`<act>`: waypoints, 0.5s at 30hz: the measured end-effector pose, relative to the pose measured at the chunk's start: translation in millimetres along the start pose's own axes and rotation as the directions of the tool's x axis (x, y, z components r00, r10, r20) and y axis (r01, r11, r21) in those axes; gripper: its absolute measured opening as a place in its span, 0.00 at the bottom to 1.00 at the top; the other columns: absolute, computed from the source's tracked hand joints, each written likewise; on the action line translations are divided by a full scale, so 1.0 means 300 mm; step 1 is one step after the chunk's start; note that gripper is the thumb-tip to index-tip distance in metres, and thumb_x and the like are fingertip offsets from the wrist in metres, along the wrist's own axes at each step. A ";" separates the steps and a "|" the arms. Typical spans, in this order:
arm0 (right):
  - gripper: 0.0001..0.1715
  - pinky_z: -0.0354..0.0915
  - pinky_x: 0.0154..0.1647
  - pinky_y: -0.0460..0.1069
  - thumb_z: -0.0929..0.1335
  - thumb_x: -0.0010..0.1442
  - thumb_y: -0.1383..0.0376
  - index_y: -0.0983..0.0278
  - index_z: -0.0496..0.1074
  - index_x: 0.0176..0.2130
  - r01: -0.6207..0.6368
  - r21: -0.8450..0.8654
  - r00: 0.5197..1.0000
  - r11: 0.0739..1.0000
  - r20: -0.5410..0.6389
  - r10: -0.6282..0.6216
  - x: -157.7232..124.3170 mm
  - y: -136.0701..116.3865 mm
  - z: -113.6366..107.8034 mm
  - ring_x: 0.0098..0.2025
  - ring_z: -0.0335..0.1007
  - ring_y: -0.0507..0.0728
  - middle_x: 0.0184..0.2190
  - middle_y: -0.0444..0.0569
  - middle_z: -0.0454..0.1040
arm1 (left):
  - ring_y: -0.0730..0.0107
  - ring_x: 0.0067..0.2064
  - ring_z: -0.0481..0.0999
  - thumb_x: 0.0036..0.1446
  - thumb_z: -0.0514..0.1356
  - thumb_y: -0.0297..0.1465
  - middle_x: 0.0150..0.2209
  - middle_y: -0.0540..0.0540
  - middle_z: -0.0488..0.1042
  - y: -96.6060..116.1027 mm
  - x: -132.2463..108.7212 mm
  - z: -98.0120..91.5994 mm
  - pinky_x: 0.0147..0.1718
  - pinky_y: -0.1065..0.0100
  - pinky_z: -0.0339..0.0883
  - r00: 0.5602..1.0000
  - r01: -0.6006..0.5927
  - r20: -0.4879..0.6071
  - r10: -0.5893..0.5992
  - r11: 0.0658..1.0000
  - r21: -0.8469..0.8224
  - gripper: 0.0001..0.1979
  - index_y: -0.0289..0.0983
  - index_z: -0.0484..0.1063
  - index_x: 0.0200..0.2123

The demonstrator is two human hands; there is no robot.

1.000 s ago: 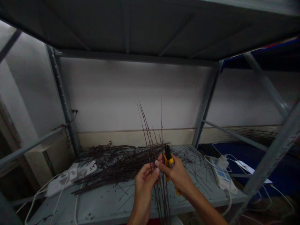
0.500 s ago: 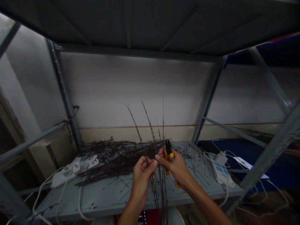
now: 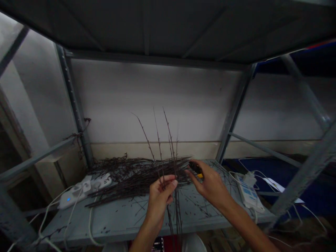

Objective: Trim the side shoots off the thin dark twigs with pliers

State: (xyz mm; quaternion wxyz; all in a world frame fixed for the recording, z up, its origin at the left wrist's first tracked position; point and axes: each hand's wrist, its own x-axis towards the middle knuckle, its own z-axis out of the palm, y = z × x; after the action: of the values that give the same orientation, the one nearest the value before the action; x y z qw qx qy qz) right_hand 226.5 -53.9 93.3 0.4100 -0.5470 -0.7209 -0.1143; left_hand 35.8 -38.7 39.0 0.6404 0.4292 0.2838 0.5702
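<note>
- Head view: thin dark twigs (image 3: 159,143) stand upright, pinched tightly by the fingers (image 3: 168,182) of the left hand (image 3: 159,201)
- Right hand (image 3: 211,185): extended fingers (image 3: 193,176) lie against yellow-handled cutters (image 3: 196,169), grip unclear
- Loose twig pile (image 3: 136,178) lies on the grey metal shelf (image 3: 118,224), behind both hands

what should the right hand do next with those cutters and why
Probably bring the yellow-handled cutters in the right hand across to the bunch of thin dark twigs and snip a stem. The left hand has the bunch gathered upright, and the cutters are right beside it.
</note>
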 end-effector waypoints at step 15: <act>0.25 0.63 0.52 0.63 0.67 0.57 0.75 0.71 0.70 0.54 0.490 -0.472 0.868 0.733 0.189 -0.458 0.050 0.047 -0.023 0.47 0.71 0.68 0.44 0.60 0.78 | 0.84 0.21 0.56 0.42 0.76 0.42 0.30 0.49 0.73 0.015 -0.016 0.034 0.16 0.78 0.45 0.999 0.032 0.042 -0.031 0.999 -0.036 0.23 0.34 0.82 0.39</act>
State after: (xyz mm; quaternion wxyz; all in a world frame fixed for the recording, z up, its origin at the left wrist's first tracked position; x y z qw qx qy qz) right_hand 241.2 -42.3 104.3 0.1874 -0.4361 -0.7923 -0.3832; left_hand 41.4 -45.8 47.0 0.6627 0.4249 0.2667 0.5560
